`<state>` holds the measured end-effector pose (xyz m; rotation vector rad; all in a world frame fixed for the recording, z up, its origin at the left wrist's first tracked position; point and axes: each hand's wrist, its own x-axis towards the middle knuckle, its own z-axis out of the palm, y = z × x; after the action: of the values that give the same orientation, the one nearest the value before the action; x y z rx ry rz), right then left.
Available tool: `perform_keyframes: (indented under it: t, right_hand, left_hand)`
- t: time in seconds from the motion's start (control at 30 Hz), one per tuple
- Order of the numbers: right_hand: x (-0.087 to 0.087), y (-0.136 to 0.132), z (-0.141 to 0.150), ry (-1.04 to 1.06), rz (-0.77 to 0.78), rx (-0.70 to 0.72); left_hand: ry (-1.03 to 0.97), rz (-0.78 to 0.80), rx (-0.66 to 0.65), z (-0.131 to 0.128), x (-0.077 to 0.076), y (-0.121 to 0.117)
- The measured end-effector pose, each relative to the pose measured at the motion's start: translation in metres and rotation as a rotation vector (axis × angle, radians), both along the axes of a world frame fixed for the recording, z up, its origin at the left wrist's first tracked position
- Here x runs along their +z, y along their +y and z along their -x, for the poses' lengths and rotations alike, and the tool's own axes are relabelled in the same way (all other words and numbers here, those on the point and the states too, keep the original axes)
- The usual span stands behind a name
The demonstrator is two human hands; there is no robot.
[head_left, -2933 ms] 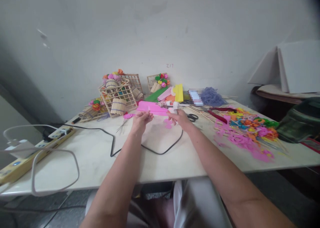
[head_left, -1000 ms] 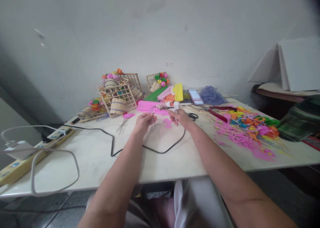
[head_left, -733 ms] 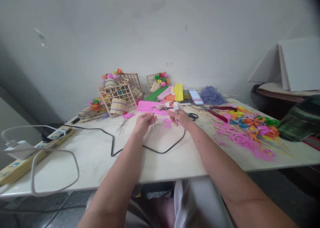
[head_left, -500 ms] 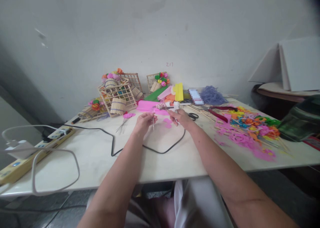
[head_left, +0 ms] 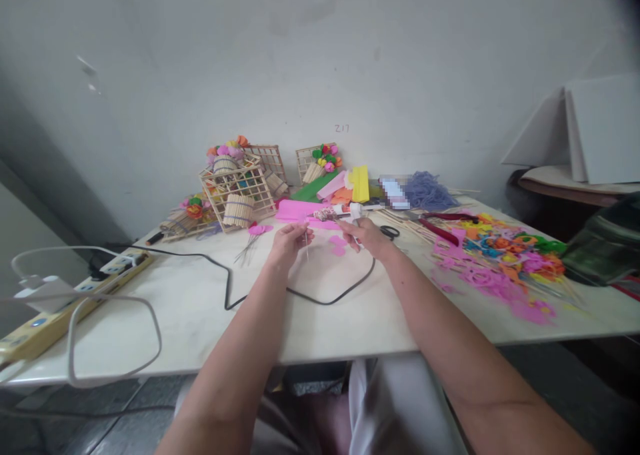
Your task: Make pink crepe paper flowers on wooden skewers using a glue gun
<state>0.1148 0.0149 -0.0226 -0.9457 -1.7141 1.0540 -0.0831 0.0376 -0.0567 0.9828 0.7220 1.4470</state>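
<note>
My left hand (head_left: 289, 243) is closed in a pinch on a thin pale stick (head_left: 308, 250) that points down below the fingers. Its top end is too small to make out against the pink paper. My right hand (head_left: 367, 234) is wrapped round a white glue gun (head_left: 356, 210), whose crusted nozzle (head_left: 325, 214) points left, close above my left fingertips. From beneath the right hand a black cord (head_left: 320, 302) runs across the table. Pink paper petals (head_left: 337, 244) lie between the hands, and pink pieces on thin stems (head_left: 256, 231) rest left of my left hand.
Bamboo frames (head_left: 240, 195) with paper flowers stand at the back left. Coloured crepe paper (head_left: 360, 183), a phone (head_left: 395, 193) and purple string (head_left: 427, 190) lie behind. Scissors (head_left: 390, 231), red-handled pliers (head_left: 443, 228), paper scraps (head_left: 493, 275) and a green jar (head_left: 605, 242) are right; a power strip (head_left: 75, 302) is left.
The whole view has shifted slightly, so things sit a little further right. Both hands keep nearly the same pose and hold the same things.
</note>
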Motion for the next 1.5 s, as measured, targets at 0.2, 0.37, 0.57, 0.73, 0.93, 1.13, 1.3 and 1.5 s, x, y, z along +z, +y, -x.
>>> perform_keyframes:
  t: [0.2, 0.37, 0.57, 0.73, 0.93, 1.13, 1.3, 1.5]
  right_hand:
    - [0.0003, -0.0013, -0.0002, -0.016, 0.011, 0.004]
    - [-0.0005, -0.0007, -0.0011, -0.04, 0.011, -0.004]
    - [0.0012, -0.0014, -0.0005, -0.034, 0.017, -0.015]
    - [0.0009, -0.0007, -0.0001, 0.017, 0.01, -0.008]
    - [0.0012, -0.0017, -0.0007, -0.026, 0.005, 0.007]
    - [-0.0014, -0.0002, -0.0011, -0.028, -0.015, 0.029]
    - [-0.0017, -0.0003, -0.0009, -0.043, -0.017, 0.025]
    - [-0.0011, -0.0002, -0.0009, -0.05, 0.003, 0.011]
  left_hand:
    - [-0.012, -0.007, 0.004, 0.0002, -0.0002, 0.0009]
    - [-0.004, 0.005, 0.02, -0.0009, 0.002, 0.0004]
    - [0.027, 0.019, 0.014, 0.0001, 0.0021, -0.0005]
    - [0.037, 0.037, 0.018, 0.0, 0.0022, -0.002]
    - [0.033, 0.026, -0.002, -0.0004, 0.0016, -0.0014]
    - [0.028, 0.01, -0.023, 0.0003, 0.0005, 0.0008]
    - [0.017, 0.001, -0.031, 0.0009, -0.0012, 0.0021]
    - [-0.006, 0.004, -0.024, 0.0005, -0.0023, 0.0032]
